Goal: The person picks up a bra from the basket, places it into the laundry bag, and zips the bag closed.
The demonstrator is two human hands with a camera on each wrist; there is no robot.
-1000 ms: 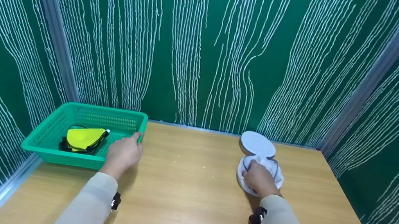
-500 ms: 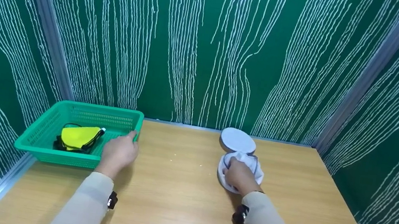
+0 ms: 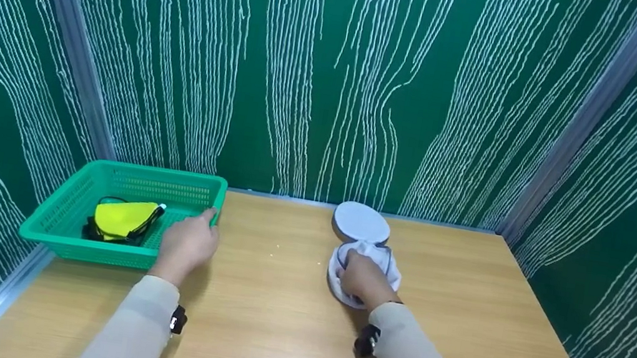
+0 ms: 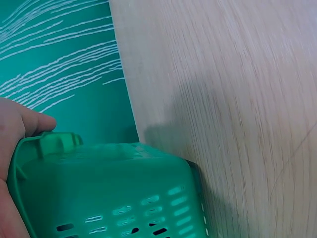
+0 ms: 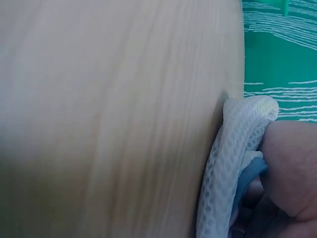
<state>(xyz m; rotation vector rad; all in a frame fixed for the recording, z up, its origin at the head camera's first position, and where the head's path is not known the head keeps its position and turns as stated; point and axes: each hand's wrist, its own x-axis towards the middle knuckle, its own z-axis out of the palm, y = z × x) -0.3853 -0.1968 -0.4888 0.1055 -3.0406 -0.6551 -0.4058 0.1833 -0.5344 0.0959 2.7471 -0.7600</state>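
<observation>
My left hand (image 3: 188, 245) grips the rim of a green plastic basket (image 3: 63, 239) near its right front corner. The left wrist view shows a finger over the lip and the slotted wall of the basket (image 4: 119, 188) below it. Inside lies a yellow item (image 3: 124, 219) with black edging and a small white tip. To the right, my right hand (image 3: 366, 280) dips into a round whitish mesh bag (image 3: 337, 276), gripping it, its fingers partly hidden. Its oval lid (image 3: 361, 222) lies flipped back. Close up, honeycomb mesh (image 5: 223, 163) and a blue-grey trim (image 5: 247, 181) show beside the hand.
Both stand on a light wooden table (image 3: 265, 323) with a few tiny white specks between them. Green panels (image 3: 277, 72) with wavy white lines, joined by grey metal posts (image 3: 78, 35), enclose the back and sides.
My right hand has slid the mesh bag left across the table, lid included. My left hand stays on the basket rim. The whole view has shifted slightly.
</observation>
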